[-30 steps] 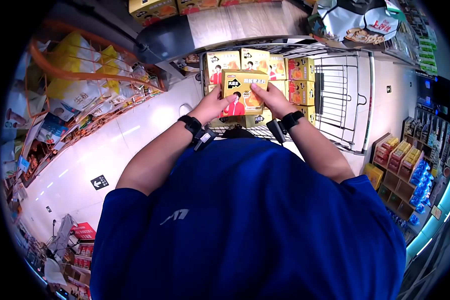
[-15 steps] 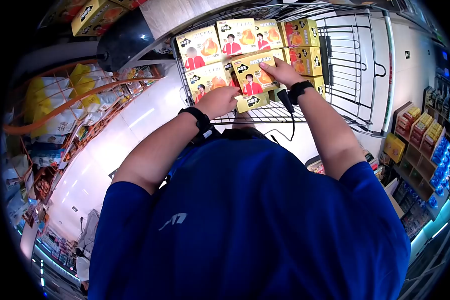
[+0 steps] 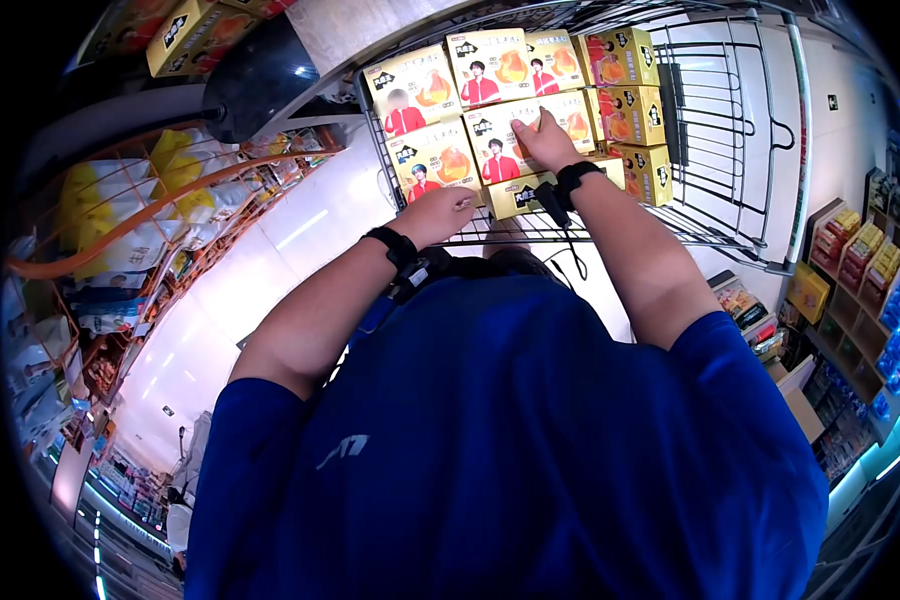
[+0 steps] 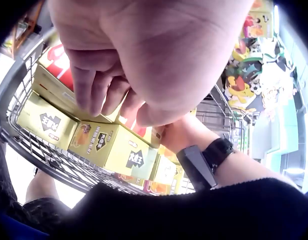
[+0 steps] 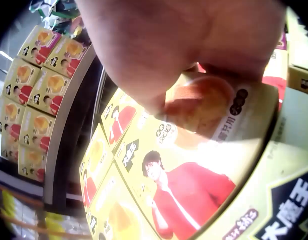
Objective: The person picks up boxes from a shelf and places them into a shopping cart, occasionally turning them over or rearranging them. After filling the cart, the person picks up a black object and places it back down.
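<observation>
Yellow boxes printed with a figure in red fill part of a wire shopping cart (image 3: 753,225). My right hand (image 3: 552,145) rests on the upper face of one such box (image 3: 495,165), thumb and fingers lying over its orange food picture in the right wrist view. That box sits level among its neighbours. Loosely curled and holding nothing, my left hand (image 3: 435,215) is at the near edge of the box beside it (image 3: 435,165). In the left wrist view its fingers (image 4: 96,92) hang just over the boxes.
More yellow boxes (image 3: 205,40) stand on a display at the upper left, by a wooden-topped counter (image 3: 355,25). An orange wire rack (image 3: 90,245) of bagged goods is on the left. Shelves (image 3: 850,290) with packets stand on the right.
The box came down from both hands into the cart, first tilted, now flat in the row. My left hand let go and drew back; my right hand stayed on it.
</observation>
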{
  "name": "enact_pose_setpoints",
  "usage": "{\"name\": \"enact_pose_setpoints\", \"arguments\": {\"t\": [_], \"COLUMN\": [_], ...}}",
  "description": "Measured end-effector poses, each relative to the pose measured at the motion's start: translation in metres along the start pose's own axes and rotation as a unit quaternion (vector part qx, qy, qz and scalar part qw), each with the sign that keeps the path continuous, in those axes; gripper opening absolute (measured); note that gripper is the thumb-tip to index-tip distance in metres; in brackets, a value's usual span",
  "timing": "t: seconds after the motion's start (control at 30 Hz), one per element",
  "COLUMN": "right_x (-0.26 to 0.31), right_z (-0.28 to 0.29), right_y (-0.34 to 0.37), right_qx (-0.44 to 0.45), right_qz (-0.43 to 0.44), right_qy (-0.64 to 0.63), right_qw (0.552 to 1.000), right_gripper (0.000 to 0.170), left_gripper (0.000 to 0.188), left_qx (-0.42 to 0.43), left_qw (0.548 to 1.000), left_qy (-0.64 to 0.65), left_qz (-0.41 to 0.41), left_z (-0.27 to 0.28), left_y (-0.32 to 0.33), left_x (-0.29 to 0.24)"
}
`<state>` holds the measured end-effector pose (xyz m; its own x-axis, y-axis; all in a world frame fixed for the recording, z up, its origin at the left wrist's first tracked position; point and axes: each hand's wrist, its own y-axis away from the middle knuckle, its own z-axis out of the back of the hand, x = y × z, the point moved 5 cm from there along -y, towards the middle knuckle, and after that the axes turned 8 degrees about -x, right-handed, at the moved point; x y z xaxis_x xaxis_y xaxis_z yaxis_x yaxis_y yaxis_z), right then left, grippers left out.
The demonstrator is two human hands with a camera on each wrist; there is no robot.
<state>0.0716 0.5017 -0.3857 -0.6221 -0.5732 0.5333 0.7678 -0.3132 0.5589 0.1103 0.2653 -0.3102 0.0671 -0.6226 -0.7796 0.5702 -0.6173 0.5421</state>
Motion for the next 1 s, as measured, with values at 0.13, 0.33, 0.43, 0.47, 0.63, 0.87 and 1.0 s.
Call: {"name": "enact_pose_setpoints", "arguments": {"t": [0.13,0.33,0.43,0.47,0.63,0.87,1.0], "right_x": [0.035,0.069,0.065,0.070,0.055,0.050,0.088], "right_z": [0.017,0.019,0.018,0.024,0.020,0.010,0.039], "right_y": [-0.014,-0.069,-0.085,-0.074,-0.075,-0.080,-0.049], "right_qx": [-0.048,0.006,-0.017,-0.028,-0.040,-0.042,-0.040], "right_qz": [0.028,0.119,0.124,0.128,0.147,0.104,0.059], "right_qy": [-0.094,-0.187,-0.063,-0.054,-0.069,0.005,-0.024], "right_qw": [0.994,0.975,0.990,0.990,0.986,0.994,0.997], "right_gripper": [0.097,0.076,0.069,0.070,0.069,0.080,0.075], "left_gripper": [0.038,0.033,0.029,0.028,0.030,0.032,0.030], "left_qx": [-0.026,-0.046,-0.059,-0.066,-0.114,-0.122,-0.160], "left_qw": [0.996,0.988,0.987,0.984,0.979,0.979,0.957], "left_qy": [0.039,0.094,0.097,0.124,0.137,0.114,0.212], "left_qz": [0.070,0.116,0.114,0.113,0.101,0.121,0.119], "left_z": [0.004,0.018,0.025,0.025,0.049,0.092,0.117], "left_y": [0.010,0.037,0.047,0.048,0.048,0.051,0.054], "left_x": [0.037,0.051,0.060,0.067,0.067,0.046,0.033]}}
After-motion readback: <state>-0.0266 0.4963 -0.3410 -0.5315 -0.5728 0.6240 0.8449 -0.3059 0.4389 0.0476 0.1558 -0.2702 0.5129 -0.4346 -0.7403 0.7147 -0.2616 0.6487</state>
